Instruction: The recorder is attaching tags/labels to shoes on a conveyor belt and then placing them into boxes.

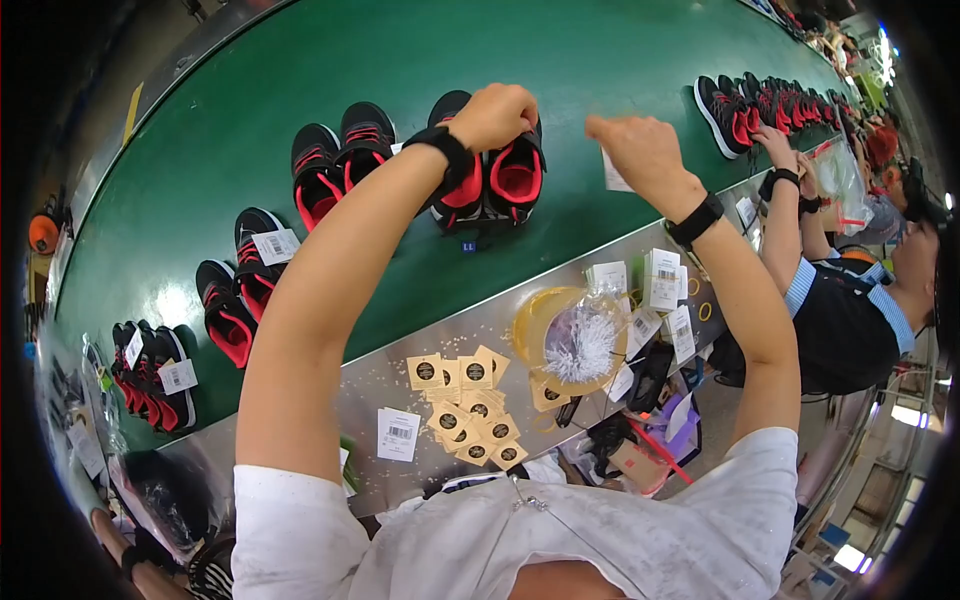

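A small blue label with pale letters is showing on the green table, just below the middle pair of shoes. A white tag on a black and red shoe is carrying a barcode. Two other tags with barcodes are resting on the far-left shoes. On the metal ledge, a white card stack is showing a barcode, and tan cards beside it are bearing round black marks. More barcode cards are lying near the yellow tub. The right hand is holding a white card; its print is staying unreadable.
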A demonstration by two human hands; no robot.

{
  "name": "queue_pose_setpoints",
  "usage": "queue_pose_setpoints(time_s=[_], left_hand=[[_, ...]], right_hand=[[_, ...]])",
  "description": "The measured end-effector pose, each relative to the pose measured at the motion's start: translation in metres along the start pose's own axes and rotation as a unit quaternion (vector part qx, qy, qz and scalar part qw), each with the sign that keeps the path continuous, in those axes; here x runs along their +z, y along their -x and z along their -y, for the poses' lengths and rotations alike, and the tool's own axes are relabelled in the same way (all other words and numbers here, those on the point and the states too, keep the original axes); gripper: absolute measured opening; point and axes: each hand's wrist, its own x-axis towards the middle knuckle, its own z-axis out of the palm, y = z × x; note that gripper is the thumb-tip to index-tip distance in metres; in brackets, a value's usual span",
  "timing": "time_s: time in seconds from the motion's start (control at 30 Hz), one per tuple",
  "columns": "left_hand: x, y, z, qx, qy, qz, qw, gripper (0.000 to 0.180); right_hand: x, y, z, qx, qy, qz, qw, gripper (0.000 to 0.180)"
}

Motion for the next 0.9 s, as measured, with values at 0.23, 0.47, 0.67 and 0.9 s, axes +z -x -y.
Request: queue_pose_setpoints(time_s=[0.23, 0.47, 0.67, 0.9], left_hand=[[-0.021, -0.02, 0.009, -0.191, 0.121, 0.307, 0.924, 0.018], [-0.011, 0.008, 0.003, -0.159, 0.126, 0.144, 0.969, 0.014], [-0.008, 0.022, 0.001, -0.189, 0.164, 0.051, 0.967, 0.012], [-0.002, 0.038, -0.006, -0.057, -0.04, -0.08, 0.994, 0.012]], right_hand=[[0.034, -0.022, 0.027, 0.009, -0.168, -0.024, 0.985, 0.016], [0.042, -0.033, 0.041, 0.04, -0.221, -0.033, 0.974, 0.015], [0.039, -0.04, 0.052, 0.073, -0.279, 0.0, 0.958, 0.011], [0.056, -0.055, 0.046, -0.001, -0.211, -0.172, 0.962, 0.018]])
